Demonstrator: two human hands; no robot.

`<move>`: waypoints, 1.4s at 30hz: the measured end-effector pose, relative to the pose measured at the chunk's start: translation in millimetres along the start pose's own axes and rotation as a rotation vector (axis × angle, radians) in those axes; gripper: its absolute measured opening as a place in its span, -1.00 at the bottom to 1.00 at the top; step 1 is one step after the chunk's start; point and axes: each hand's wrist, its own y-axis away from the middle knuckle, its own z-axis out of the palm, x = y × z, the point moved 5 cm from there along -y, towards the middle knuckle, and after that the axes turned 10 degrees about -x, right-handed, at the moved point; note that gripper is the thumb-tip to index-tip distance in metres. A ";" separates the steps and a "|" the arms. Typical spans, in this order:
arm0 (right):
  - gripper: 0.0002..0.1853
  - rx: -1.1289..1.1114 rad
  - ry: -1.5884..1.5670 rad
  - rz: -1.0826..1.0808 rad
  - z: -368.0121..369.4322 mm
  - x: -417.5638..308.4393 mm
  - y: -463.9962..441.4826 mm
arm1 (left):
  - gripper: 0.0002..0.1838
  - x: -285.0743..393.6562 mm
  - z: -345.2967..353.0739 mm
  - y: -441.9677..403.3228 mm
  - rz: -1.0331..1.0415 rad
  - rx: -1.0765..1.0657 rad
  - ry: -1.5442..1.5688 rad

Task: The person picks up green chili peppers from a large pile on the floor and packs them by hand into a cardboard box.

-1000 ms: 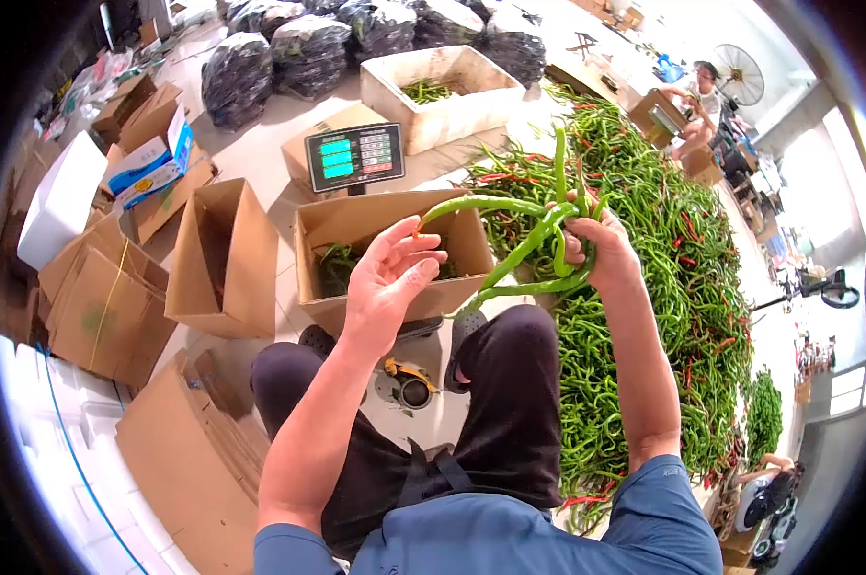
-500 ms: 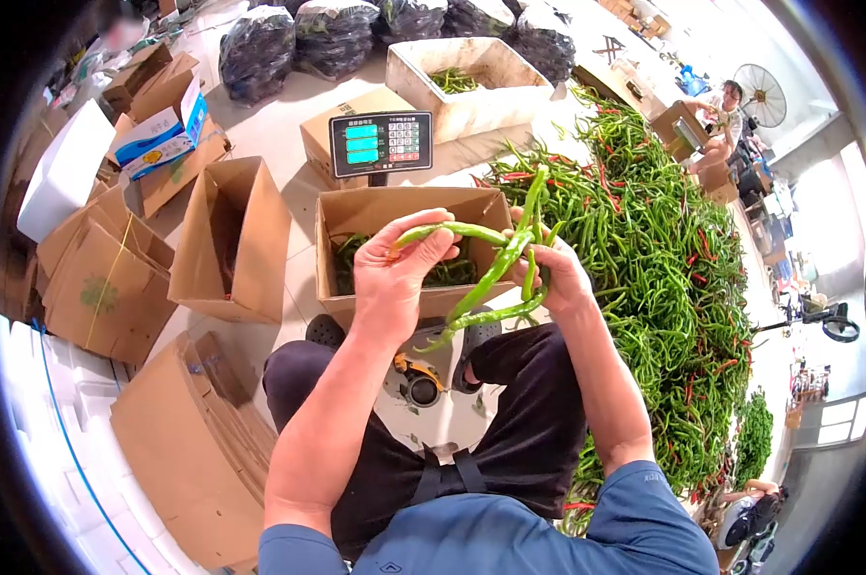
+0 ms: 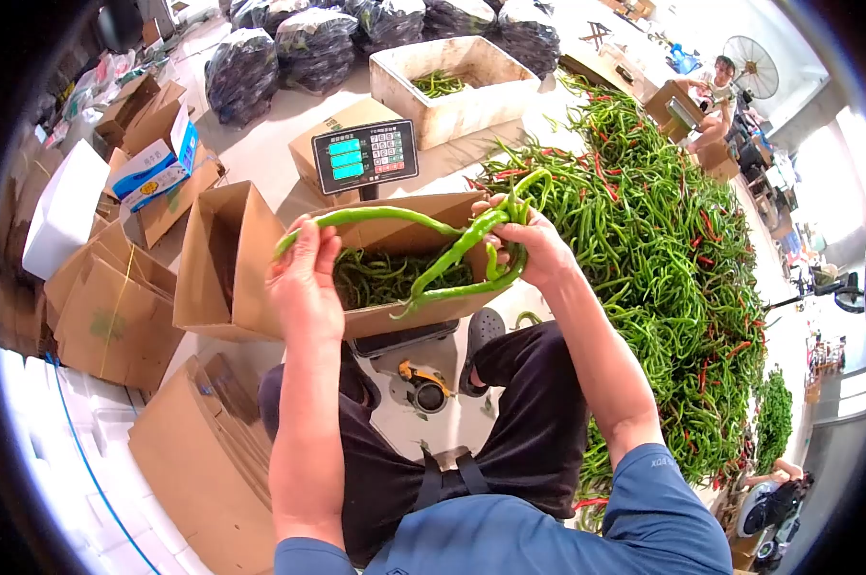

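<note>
Several long green chili peppers (image 3: 444, 261) are gripped at their upper ends by my right hand (image 3: 532, 247). One long pepper (image 3: 385, 213) stretches leftward from that bunch, and the fingers of my left hand (image 3: 306, 278) pinch its far end. Both hands are over a cardboard box (image 3: 414, 316) that holds green peppers (image 3: 380, 278). Behind the box stands a scale display (image 3: 365, 156) with lit panels. A large heap of green peppers with some red ones (image 3: 653, 259) spreads to the right of my right hand.
An upright open carton (image 3: 224, 259) stands left of the box. Farther back are a white foam crate (image 3: 452, 91) and black bags (image 3: 313, 48). Folded cardboard (image 3: 198, 460) lies at lower left. A roll of tape (image 3: 427, 393) is between my feet. Another person (image 3: 716, 96) sits beyond the heap.
Since the half-second-old frame, my left hand has moved left, with its end of the long pepper drawn away from the bunch. My right hand still holds the bunch.
</note>
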 end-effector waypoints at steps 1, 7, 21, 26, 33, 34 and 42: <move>-0.68 -0.024 -0.033 -0.004 -3.4 0.3 -4.2 | -0.80 5.5 -2.5 -1.5 0.029 0.062 -0.006; -0.66 0.157 -0.101 -0.020 -30.2 0.8 -15.7 | -0.81 41.0 -21.6 -7.1 0.237 0.142 -0.125; -0.67 0.085 0.406 -0.039 -23.2 13.3 -30.3 | -0.78 38.8 -15.1 1.2 0.200 0.125 -0.275; -0.65 0.099 0.345 -0.005 -28.0 20.4 -35.5 | -0.79 41.0 -16.9 1.8 0.197 0.096 -0.275; -0.69 0.202 0.180 0.099 -32.3 29.2 -44.8 | -0.79 42.5 -20.9 1.8 0.193 0.072 -0.242; -0.71 0.197 0.167 0.133 -41.0 35.8 -48.7 | -0.80 41.9 -24.2 0.7 0.201 0.062 -0.233; -0.64 0.253 0.027 0.140 -46.1 57.7 -67.0 | -0.80 48.7 -26.4 3.3 0.200 0.110 -0.240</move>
